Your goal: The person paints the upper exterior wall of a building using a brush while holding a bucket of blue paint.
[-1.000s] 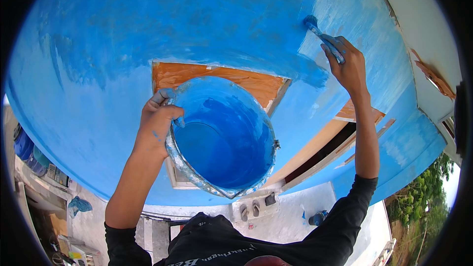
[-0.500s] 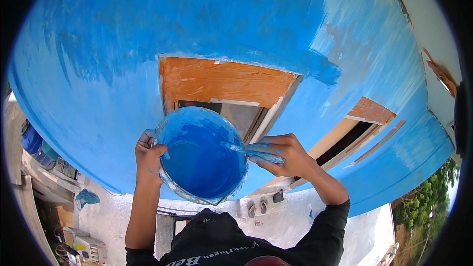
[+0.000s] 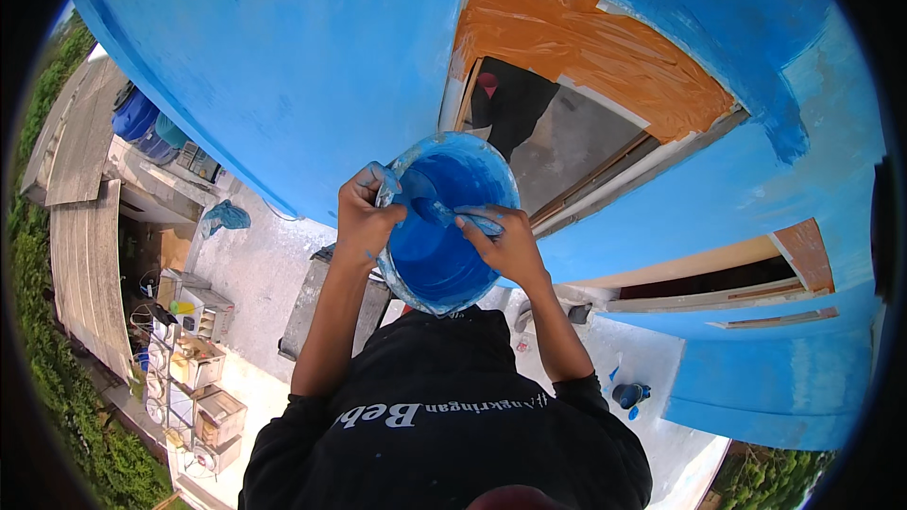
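Note:
My left hand (image 3: 364, 212) is closed on the left rim of a paint bucket (image 3: 499, 175), with the thumb over the edge. The bucket is tilted so its inside shows, its walls smeared pale blue and wet blue paint inside. In my right hand (image 3: 508, 244), which reaches over the bucket's right rim, is a paint-covered paintbrush (image 3: 433, 212). Its head lies inside the bucket, toward the left wall. Blue paint marks the fingers of both hands. Beyond the bucket rises a curved-looking blue wall (image 3: 283, 76), darker and streaky at the top.
A window opening ahead has crinkled orange covering (image 3: 567, 33) taped along its upper part. Farther right is a narrower opening (image 3: 737, 279). Below on the pale ground are a small dark-blue pot (image 3: 627, 395) and a crumpled blue cloth (image 3: 227, 216). Shelving with boxes (image 3: 203, 368) stands lower left.
The view has swung left and down, showing more ground. My right hand has moved inward over the bucket, and the brush head has gone from the right side toward the left wall.

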`<state>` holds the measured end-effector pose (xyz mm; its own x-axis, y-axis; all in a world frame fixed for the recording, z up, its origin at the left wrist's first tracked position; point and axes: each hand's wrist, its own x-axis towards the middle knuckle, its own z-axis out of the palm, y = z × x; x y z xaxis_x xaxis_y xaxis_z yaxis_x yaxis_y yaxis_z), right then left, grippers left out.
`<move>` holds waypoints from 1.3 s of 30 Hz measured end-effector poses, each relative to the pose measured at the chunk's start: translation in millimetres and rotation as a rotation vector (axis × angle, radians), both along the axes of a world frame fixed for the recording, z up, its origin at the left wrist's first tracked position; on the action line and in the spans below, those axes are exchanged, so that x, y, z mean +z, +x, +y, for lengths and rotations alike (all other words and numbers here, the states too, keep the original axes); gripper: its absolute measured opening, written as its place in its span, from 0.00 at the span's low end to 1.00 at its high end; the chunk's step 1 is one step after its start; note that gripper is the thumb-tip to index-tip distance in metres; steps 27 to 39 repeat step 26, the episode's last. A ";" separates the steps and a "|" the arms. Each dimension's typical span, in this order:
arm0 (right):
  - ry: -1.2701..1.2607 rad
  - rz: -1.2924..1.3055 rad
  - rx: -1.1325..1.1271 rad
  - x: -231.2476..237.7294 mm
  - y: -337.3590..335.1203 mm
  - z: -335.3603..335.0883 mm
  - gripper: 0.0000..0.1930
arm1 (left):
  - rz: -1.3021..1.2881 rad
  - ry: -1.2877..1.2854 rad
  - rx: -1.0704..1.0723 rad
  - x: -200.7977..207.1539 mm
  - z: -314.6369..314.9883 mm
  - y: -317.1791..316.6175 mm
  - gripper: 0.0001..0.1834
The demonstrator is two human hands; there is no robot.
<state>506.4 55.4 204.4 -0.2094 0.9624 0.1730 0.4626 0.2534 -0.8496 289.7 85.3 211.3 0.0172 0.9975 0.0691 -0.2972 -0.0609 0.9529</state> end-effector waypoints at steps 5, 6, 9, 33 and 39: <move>-0.071 0.087 0.094 -49.7 -31.6 4.4 0.13 | 0.015 -0.057 0.005 -18.7 -6.6 -10.2 0.16; -0.192 0.112 0.085 -55.3 -34.5 6.6 0.13 | 0.000 -0.071 0.016 -20.9 -6.7 -8.1 0.16; -0.291 0.116 0.090 -64.4 -38.8 10.5 0.15 | -0.011 -0.139 0.018 -30.9 -7.4 -14.1 0.15; 0.509 0.339 0.205 60.3 20.3 34.4 0.21 | -0.209 -0.287 0.370 -99.1 -49.8 -99.0 0.16; 0.509 0.339 0.205 60.3 20.3 34.4 0.21 | -0.209 -0.287 0.370 -99.1 -49.8 -99.0 0.16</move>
